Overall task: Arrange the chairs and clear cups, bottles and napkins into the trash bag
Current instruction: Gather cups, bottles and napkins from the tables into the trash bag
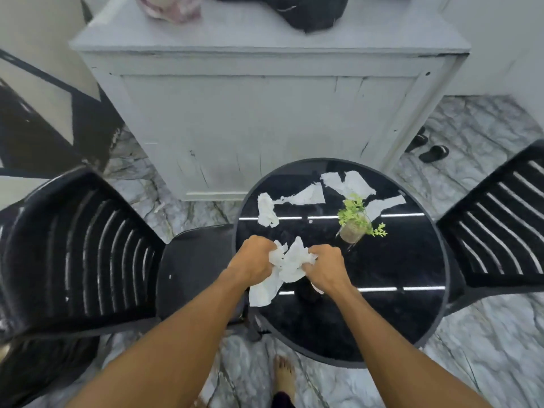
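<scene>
**Bunching the napkins**

Your left hand [251,257] and right hand [323,267] both clutch the crumpled napkin wad [287,262] over the round table's [412,304] near-left edge. It looks soft and feather-light: squeeze around the middle, gathering trailing corners.

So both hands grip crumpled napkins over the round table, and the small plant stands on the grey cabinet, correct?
Not quite: the head view shows the small plant on the round table, not the grey cabinet; the left hand and right hand do grip crumpled napkins.
</scene>
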The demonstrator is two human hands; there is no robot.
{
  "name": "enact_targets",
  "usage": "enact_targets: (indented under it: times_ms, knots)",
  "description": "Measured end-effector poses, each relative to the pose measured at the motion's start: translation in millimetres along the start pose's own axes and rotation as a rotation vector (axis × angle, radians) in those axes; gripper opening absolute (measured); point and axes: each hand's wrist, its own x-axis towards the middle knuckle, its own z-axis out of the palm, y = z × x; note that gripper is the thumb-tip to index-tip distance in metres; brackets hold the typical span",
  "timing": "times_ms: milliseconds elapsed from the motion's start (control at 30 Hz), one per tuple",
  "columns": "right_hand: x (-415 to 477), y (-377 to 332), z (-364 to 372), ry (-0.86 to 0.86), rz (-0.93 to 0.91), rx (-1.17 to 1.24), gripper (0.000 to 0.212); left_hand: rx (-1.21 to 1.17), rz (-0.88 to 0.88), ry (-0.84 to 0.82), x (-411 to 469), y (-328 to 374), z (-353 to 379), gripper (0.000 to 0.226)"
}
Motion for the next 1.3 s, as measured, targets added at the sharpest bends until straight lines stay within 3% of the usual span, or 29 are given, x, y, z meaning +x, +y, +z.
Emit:
enact_targets:
  times_ms: [133,267,467,567,834,967,1167,1301]
  knots:
    - [5.6,-100.6,17.4,-0.044,-0.171,0.018,0.039,-0.095,-0.033,0.176,-34.9,-44.4,-81.0,0.015]
    - [-17.5,-223.1,47.8,-0.065,-0.389,0.066,0.004,-0.158,-0.074,0.436,-88.2,-102.8,-169.1,0.010]
    - [-69.5,-385.1,142.0,-0.082,-0.659,0.069,0.016,-0.152,-0.120,0.707,-204.6,-201.9,-278.1,0.015]
    - [-102.1,-445.5,205.5,-0.151,-0.751,0.040,0.026,-0.139,-0.229,0.785,-264.4,-262.6,-307.2,0.018]
    - [-175.5,-542.2,387.1,-0.419,-0.938,-0.122,0.035,-0.147,-0.561,0.867,-403.3,-415.9,-311.5,0.010]
    - [-187.3,-571.1,466.5,-0.573,-0.968,-0.195,0.022,-0.207,-0.735,0.865,-431.6,-484.9,-297.5,0.012]
    - [-160.9,-591.5,587.1,-0.769,-0.897,-0.368,0.020,-0.332,-0.944,0.813,-430.7,-579.6,-280.2,0.012]
    - [-129.2,-593.1,657.1,-0.845,-0.790,-0.444,0.047,-0.433,-1.012,0.789,-407.2,-644.1,-264.9,0.011]
